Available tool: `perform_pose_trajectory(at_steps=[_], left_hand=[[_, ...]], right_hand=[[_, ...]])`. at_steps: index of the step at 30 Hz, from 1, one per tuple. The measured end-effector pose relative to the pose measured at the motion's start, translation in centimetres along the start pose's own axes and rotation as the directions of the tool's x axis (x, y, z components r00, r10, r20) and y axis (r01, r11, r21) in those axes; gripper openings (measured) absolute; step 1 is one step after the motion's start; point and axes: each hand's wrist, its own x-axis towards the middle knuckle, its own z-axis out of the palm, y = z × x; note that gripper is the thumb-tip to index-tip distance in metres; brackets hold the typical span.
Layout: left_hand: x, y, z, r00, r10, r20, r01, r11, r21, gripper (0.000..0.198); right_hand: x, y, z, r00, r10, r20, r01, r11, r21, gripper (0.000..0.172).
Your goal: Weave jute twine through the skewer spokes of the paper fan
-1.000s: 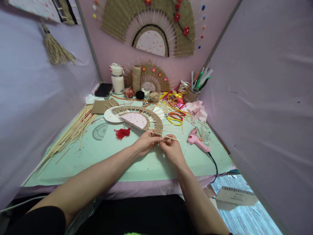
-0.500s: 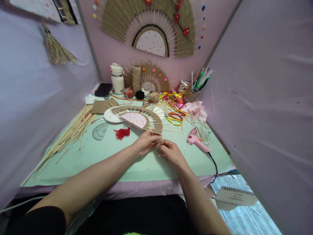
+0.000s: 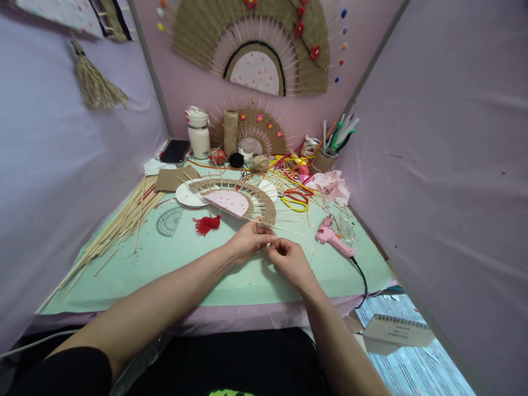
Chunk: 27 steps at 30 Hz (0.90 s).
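My left hand (image 3: 248,240) pinches the edge of the half-round brown jute-and-skewer fan (image 3: 256,194) while my right hand (image 3: 289,259) nips what seems a thin strand (image 3: 271,245), best kept taut

Small craft workstation, closed in like a booth. Lilac cloth partitions (image 3: 437,165) stood on both sides, a pink one behind. Mint work mat (image 3: 165,267) covered the table. Finished woven fan (image 3: 193,27) hung on the back wall; a smaller fan (image 3: 268,135) leaned below it. Half-woven fan (image 3: 264,204) lay on the mat. Materials all around: bundle of bamboo sticks (image 3: 119,225), twine spool (image 3: 230,132), red tassel (image 3: 206,224). Tools too: pink glue gun (image 3: 332,236), scissors (image 3: 295,201), protractor (image 3: 169,221), cup of pens (image 3: 324,159).
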Motion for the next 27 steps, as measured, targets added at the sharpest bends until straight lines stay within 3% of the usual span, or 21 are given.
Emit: perform_pose_trajectory(at_steps=[5,12,17,22,25,27], left_hand=[[0.1,0.1,0.0,0.999,0.002,-0.054,-0.002,1.0,0.003,0.055],[0.1,0.2,0.0,1.0,-0.002,-0.004,0.002,0.999,-0.036,0.055],[0.1,0.0,-0.2,1.0,0.015,0.01,-0.014,0.998,-0.06,0.05],[-0.1,0.1,0.0,0.999,-0.011,-0.032,0.008,0.996,-0.091,0.042],[0.1,0.5,0.0,0.992,-0.096,-0.084,0.075,0.972,-0.221,0.027],[0.4,0.8,-0.2,0.979,-0.188,-0.078,0.153,0.934,-0.324,0.03]], right_hand=[[-0.6,0.0,-1.0,0.979,0.048,0.2,-0.041,0.998,-0.043,0.01],[0.1,0.3,-0.4,1.0,-0.008,-0.02,0.013,0.971,0.24,0.028],[0.8,0.5,0.1,1.0,0.025,-0.012,-0.019,0.943,0.333,0.023],[0.8,0.3,-0.1,0.999,0.042,-0.012,-0.037,0.957,0.287,0.02],[0.8,0.2,-0.1,0.999,0.045,0.002,-0.043,0.959,0.279,0.02],[0.9,0.2,0.1,0.999,0.045,0.012,-0.046,0.958,0.283,0.021]])
